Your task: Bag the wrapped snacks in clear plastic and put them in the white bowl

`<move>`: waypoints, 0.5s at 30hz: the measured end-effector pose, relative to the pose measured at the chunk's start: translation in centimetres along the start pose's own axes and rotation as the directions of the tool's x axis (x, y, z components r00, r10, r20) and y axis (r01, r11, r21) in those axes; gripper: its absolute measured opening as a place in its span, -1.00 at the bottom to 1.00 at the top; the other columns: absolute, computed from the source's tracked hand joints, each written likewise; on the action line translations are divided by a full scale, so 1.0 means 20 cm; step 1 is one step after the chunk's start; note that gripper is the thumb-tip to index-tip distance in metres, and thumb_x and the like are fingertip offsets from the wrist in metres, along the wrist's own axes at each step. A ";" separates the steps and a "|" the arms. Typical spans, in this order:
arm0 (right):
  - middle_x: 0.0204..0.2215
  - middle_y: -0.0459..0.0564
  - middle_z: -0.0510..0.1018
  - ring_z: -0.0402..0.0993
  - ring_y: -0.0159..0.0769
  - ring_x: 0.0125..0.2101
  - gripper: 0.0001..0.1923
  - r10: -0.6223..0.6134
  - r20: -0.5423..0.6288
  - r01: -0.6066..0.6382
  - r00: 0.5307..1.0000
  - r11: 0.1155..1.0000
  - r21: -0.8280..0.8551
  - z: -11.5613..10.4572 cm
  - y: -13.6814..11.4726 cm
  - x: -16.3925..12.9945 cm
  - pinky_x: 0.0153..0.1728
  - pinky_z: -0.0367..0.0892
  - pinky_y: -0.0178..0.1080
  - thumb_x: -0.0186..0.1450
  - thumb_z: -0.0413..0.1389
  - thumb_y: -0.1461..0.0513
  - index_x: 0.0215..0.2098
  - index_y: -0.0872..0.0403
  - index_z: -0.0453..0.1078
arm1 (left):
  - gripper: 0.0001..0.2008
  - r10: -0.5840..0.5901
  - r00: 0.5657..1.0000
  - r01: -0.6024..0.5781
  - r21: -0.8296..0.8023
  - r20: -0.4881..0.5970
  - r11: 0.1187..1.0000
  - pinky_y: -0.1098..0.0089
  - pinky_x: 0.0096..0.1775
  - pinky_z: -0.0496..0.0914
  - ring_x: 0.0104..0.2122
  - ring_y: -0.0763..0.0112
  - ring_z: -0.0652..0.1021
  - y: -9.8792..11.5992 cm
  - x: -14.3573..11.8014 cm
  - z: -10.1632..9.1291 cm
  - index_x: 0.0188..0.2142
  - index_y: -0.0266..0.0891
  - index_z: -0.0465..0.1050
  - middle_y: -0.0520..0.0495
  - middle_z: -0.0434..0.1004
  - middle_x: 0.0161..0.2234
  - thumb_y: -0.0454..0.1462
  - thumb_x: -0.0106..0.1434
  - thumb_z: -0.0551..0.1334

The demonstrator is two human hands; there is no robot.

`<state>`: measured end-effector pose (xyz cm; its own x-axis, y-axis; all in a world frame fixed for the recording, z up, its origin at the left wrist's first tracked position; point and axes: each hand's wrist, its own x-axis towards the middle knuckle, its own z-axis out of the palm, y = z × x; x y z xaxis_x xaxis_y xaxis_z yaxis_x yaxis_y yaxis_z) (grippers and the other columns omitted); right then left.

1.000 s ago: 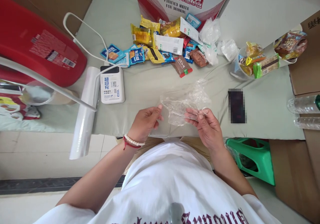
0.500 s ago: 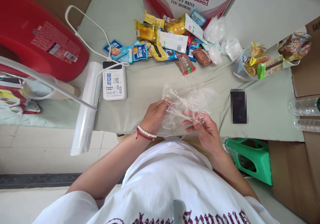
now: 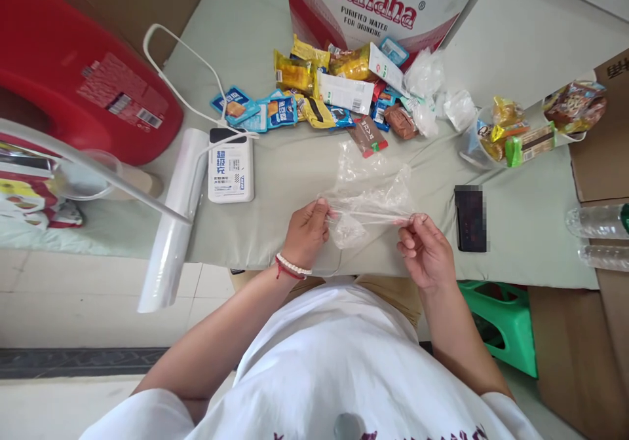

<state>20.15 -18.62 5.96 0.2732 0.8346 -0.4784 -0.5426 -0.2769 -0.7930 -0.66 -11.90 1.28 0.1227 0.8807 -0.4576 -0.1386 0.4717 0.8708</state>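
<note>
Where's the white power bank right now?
The white power bank lies on the table left of centre, between the plastic bag roll and the snack packets.

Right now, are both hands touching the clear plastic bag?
Touching. The head view shows the left hand and right hand each pinching one end of the bag, stretched between them.

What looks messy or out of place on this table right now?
The snack packets lie in a loose, overlapping heap by the Wahaha box, with crumpled clear bags among them. The roll of plastic bags juts past the table edge. Both hands, left hand and right hand, pinch a wrinkled clear plastic bag stretched between them.
</note>
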 end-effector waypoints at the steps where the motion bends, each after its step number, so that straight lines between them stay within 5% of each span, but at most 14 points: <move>1: -0.26 -0.04 0.66 0.31 -0.51 -0.56 -0.63 0.019 0.000 -0.019 1.000 1.000 0.013 0.00 0.00 0.01 -0.65 0.24 -0.46 0.15 0.43 -0.01 -0.29 0.01 0.45 | -0.51 0.008 1.000 -0.008 -0.003 0.004 1.000 0.42 -0.59 0.08 -0.65 0.51 0.13 0.00 0.00 0.01 -0.44 -0.18 0.42 0.15 0.06 -0.65 0.17 0.34 0.20; 4: -0.14 0.09 0.67 0.38 -0.45 -0.51 -0.43 0.111 0.032 -0.110 0.993 0.994 -0.015 0.02 0.03 0.02 -0.64 0.28 -0.41 0.15 0.36 -0.21 -0.16 0.04 0.50 | -0.49 0.072 0.997 -0.072 0.021 0.005 0.997 0.42 -0.58 0.10 -0.65 0.50 0.17 -0.02 -0.02 0.04 -0.39 -0.18 0.44 0.15 0.09 -0.65 0.20 0.36 0.16; 7: -0.23 0.05 0.63 0.33 -0.46 -0.53 -0.35 0.135 0.022 -0.132 0.991 0.988 -0.081 0.09 0.08 0.01 -0.72 0.11 -0.41 0.10 0.33 -0.30 -0.20 0.06 0.52 | -0.48 0.155 0.988 -0.156 0.112 0.019 0.981 0.41 -0.55 0.15 -0.63 0.48 0.22 -0.05 -0.05 0.08 -0.35 -0.17 0.46 0.13 0.14 -0.64 0.20 0.39 0.11; 11: -0.42 -0.12 0.47 0.18 -0.49 -0.53 -0.47 0.057 -0.053 -0.066 0.997 0.981 -0.183 0.16 0.13 0.01 -0.66 0.04 -0.40 0.02 0.46 -0.17 -0.35 0.05 0.50 | -0.48 0.233 0.970 -0.244 0.261 0.072 0.934 0.40 -0.49 0.24 -0.59 0.45 0.29 -0.08 -0.09 0.09 -0.29 -0.17 0.53 0.11 0.22 -0.62 0.18 0.42 0.09; 15: -0.44 -0.15 0.42 0.15 -0.46 -0.48 -0.55 -0.035 -0.067 0.018 0.997 0.969 -0.246 0.16 0.14 0.02 -0.60 0.05 -0.40 0.00 0.49 -0.06 -0.44 0.04 0.46 | -0.53 0.202 0.976 -0.187 0.158 -0.084 0.969 0.39 -0.42 0.35 -0.53 0.41 0.44 -0.04 -0.05 0.07 -0.27 -0.19 0.53 0.03 0.42 -0.55 0.11 0.45 0.08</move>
<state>16.27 -17.50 4.79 0.3451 0.8099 -0.4743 -0.3252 -0.3709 -0.8699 0.74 -13.21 1.29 0.0094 0.9583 -0.2855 -0.0016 0.2855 0.9584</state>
